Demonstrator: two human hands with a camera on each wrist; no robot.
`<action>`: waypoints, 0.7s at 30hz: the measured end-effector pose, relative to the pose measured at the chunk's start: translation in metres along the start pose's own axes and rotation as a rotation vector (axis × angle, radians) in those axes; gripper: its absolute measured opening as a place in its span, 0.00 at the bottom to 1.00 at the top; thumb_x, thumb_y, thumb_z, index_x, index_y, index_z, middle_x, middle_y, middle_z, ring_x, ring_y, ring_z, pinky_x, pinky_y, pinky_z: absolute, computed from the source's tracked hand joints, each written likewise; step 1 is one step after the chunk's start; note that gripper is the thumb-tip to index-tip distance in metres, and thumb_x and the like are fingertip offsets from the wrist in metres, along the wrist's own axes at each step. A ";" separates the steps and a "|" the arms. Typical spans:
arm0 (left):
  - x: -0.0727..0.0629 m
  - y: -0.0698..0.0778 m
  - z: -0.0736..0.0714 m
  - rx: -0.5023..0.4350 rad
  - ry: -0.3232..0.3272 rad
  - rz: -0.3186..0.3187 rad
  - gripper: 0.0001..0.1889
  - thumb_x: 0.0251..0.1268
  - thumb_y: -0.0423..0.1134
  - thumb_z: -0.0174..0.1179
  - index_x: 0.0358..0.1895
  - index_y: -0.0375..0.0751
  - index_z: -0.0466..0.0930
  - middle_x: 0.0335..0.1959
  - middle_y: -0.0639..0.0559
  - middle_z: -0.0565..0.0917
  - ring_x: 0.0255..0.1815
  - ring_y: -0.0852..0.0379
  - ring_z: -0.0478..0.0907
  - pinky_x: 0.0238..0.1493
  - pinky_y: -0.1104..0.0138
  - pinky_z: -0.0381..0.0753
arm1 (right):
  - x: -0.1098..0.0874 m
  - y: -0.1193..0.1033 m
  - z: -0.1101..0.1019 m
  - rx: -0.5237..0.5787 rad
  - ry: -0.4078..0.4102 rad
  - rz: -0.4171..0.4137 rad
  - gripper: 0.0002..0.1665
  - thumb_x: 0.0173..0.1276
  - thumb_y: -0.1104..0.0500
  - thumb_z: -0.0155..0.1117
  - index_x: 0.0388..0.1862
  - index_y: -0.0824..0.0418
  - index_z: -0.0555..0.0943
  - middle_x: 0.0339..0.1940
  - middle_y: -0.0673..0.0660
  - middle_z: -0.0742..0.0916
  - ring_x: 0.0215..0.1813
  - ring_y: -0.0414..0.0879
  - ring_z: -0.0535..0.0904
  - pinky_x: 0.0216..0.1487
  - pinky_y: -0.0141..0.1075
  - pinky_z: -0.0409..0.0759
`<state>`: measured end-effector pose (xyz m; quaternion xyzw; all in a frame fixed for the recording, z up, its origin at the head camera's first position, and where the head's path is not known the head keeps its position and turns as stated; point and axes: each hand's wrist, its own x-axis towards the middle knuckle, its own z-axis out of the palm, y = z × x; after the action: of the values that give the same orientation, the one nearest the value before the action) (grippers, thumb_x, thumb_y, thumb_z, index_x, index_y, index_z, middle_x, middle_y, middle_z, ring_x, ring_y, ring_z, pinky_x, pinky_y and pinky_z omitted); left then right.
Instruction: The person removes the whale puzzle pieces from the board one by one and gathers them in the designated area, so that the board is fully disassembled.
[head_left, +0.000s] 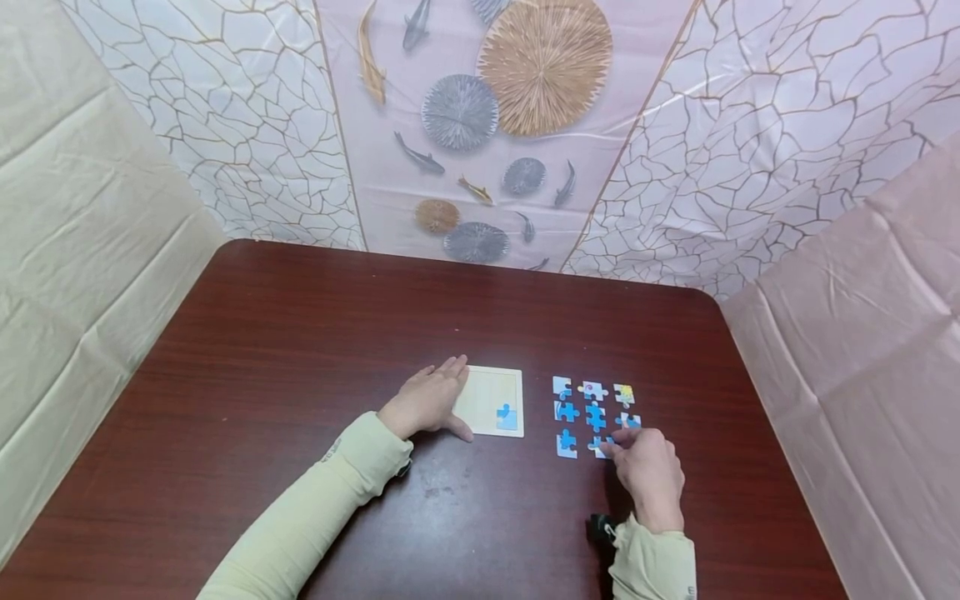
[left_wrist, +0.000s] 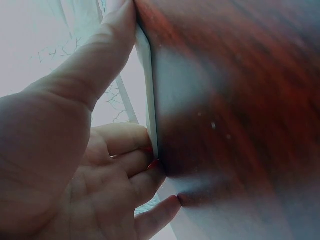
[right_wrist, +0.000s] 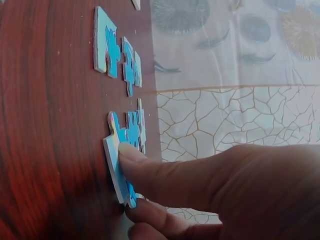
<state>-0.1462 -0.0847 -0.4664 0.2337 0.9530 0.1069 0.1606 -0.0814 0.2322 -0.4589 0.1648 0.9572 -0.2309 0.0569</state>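
Observation:
On the table lies a pale square puzzle tray (head_left: pixel 519 385), with one blue puzzle piece (head_left: pixel 507 419) in its lower right corner. My left hand (head_left: pixel 431 400) rests at the tray's left side, thumb and fingers spread; in the left wrist view the thumb and fingertips touch the tray's edge (left_wrist: pixel 148 75). To the right of the tray, my right hand (head_left: pixel 651 471) pinches a blue-and-white puzzle piece (right_wrist: pixel 116 165) at the bottom of the group of loose pieces. Its thumb lies on top and a finger is at the edge; the hand partly hides the piece.
Several loose blue-and-white pieces (head_left: pixel 596 417) lie in rows, one with yellow (head_left: pixel 624 392) at the top right. The dark red wooden table (head_left: pixel 337 333) ends at patterned cloth walls (head_left: pixel 480 125) behind and plain cloth at both sides.

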 end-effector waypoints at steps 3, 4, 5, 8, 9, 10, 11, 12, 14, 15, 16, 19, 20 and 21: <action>0.000 0.000 0.000 0.002 -0.004 -0.001 0.61 0.43 0.67 0.70 0.75 0.32 0.53 0.78 0.42 0.50 0.78 0.49 0.46 0.72 0.52 0.54 | 0.000 -0.002 -0.001 -0.014 -0.002 0.007 0.14 0.59 0.52 0.73 0.41 0.59 0.88 0.38 0.61 0.88 0.37 0.60 0.82 0.29 0.51 0.75; 0.000 0.000 0.000 0.001 -0.005 -0.001 0.61 0.43 0.67 0.70 0.75 0.32 0.53 0.78 0.42 0.50 0.78 0.49 0.46 0.73 0.52 0.54 | -0.001 -0.002 -0.001 -0.019 0.001 0.010 0.14 0.59 0.52 0.73 0.41 0.58 0.88 0.39 0.61 0.88 0.38 0.60 0.82 0.29 0.51 0.75; 0.000 -0.001 0.000 0.000 -0.004 0.000 0.61 0.43 0.67 0.70 0.75 0.33 0.53 0.78 0.42 0.50 0.78 0.49 0.46 0.73 0.52 0.54 | -0.001 -0.002 -0.001 -0.023 0.002 0.015 0.14 0.59 0.52 0.73 0.41 0.58 0.88 0.40 0.62 0.88 0.38 0.61 0.82 0.30 0.51 0.74; 0.000 -0.001 0.000 -0.006 -0.001 0.003 0.60 0.43 0.67 0.70 0.75 0.32 0.54 0.78 0.42 0.50 0.78 0.49 0.46 0.72 0.52 0.54 | -0.001 -0.003 0.000 -0.033 0.005 0.023 0.15 0.59 0.51 0.73 0.41 0.58 0.88 0.42 0.64 0.88 0.39 0.62 0.81 0.30 0.52 0.74; 0.000 -0.001 0.000 -0.007 0.000 0.003 0.60 0.43 0.67 0.70 0.75 0.32 0.54 0.78 0.42 0.50 0.78 0.49 0.46 0.72 0.52 0.54 | -0.001 -0.003 0.000 -0.036 0.007 0.024 0.15 0.59 0.51 0.73 0.41 0.58 0.88 0.43 0.64 0.88 0.38 0.62 0.81 0.30 0.52 0.74; 0.000 -0.001 0.000 -0.008 0.001 0.003 0.60 0.43 0.67 0.70 0.75 0.32 0.54 0.78 0.42 0.50 0.78 0.49 0.46 0.72 0.52 0.54 | -0.001 -0.003 0.000 -0.038 0.009 0.025 0.15 0.59 0.51 0.73 0.41 0.58 0.88 0.43 0.64 0.88 0.38 0.62 0.81 0.30 0.52 0.74; 0.000 0.000 0.000 -0.007 0.001 0.003 0.60 0.43 0.67 0.70 0.75 0.32 0.54 0.78 0.42 0.50 0.78 0.49 0.47 0.72 0.52 0.54 | -0.001 -0.003 0.000 -0.039 0.011 0.025 0.15 0.59 0.51 0.73 0.41 0.58 0.88 0.43 0.64 0.87 0.38 0.62 0.81 0.30 0.52 0.74; 0.000 0.000 0.000 -0.008 0.003 0.002 0.60 0.43 0.67 0.70 0.75 0.32 0.54 0.78 0.42 0.50 0.78 0.49 0.47 0.72 0.52 0.54 | -0.001 -0.003 0.000 -0.040 0.013 0.023 0.15 0.58 0.51 0.73 0.41 0.58 0.88 0.43 0.64 0.87 0.38 0.61 0.81 0.30 0.52 0.74; 0.000 0.000 0.000 -0.010 0.002 0.001 0.60 0.43 0.67 0.70 0.75 0.33 0.54 0.78 0.42 0.50 0.78 0.49 0.46 0.72 0.52 0.54 | -0.001 -0.002 0.001 -0.040 0.014 0.020 0.15 0.59 0.51 0.73 0.42 0.58 0.88 0.43 0.63 0.87 0.38 0.61 0.81 0.30 0.51 0.74; 0.001 0.000 0.000 -0.008 -0.001 0.000 0.61 0.43 0.67 0.70 0.75 0.33 0.54 0.78 0.42 0.50 0.78 0.49 0.46 0.73 0.52 0.54 | -0.001 -0.002 0.001 -0.039 0.015 0.018 0.15 0.59 0.52 0.73 0.42 0.58 0.88 0.43 0.63 0.87 0.38 0.61 0.81 0.29 0.51 0.74; 0.001 0.000 0.000 -0.008 -0.003 -0.002 0.61 0.43 0.67 0.70 0.75 0.33 0.53 0.78 0.43 0.50 0.78 0.50 0.46 0.73 0.52 0.54 | -0.001 -0.002 0.002 -0.038 0.015 0.016 0.15 0.59 0.52 0.73 0.42 0.58 0.88 0.43 0.63 0.87 0.38 0.61 0.81 0.29 0.51 0.74; 0.002 -0.001 0.002 -0.002 -0.003 -0.005 0.61 0.43 0.67 0.70 0.75 0.33 0.54 0.78 0.43 0.50 0.78 0.50 0.46 0.73 0.52 0.54 | -0.001 -0.001 0.003 -0.031 0.020 0.012 0.15 0.59 0.52 0.73 0.43 0.57 0.87 0.42 0.62 0.88 0.37 0.61 0.81 0.29 0.52 0.74; 0.002 -0.001 0.002 0.003 -0.004 -0.006 0.61 0.43 0.67 0.70 0.75 0.33 0.54 0.78 0.43 0.50 0.78 0.50 0.46 0.73 0.53 0.54 | -0.001 -0.001 0.003 -0.028 0.022 0.013 0.15 0.59 0.52 0.73 0.43 0.57 0.87 0.41 0.61 0.88 0.37 0.60 0.81 0.30 0.52 0.73; 0.002 -0.001 0.003 0.006 -0.003 -0.006 0.61 0.42 0.68 0.70 0.75 0.33 0.54 0.78 0.43 0.50 0.78 0.50 0.46 0.73 0.53 0.54 | -0.002 0.000 0.004 -0.026 0.026 0.016 0.15 0.59 0.52 0.73 0.43 0.57 0.87 0.40 0.60 0.88 0.37 0.60 0.81 0.30 0.52 0.73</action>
<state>-0.1474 -0.0839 -0.4699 0.2317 0.9537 0.1031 0.1615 -0.0797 0.2296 -0.4621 0.1747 0.9595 -0.2158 0.0485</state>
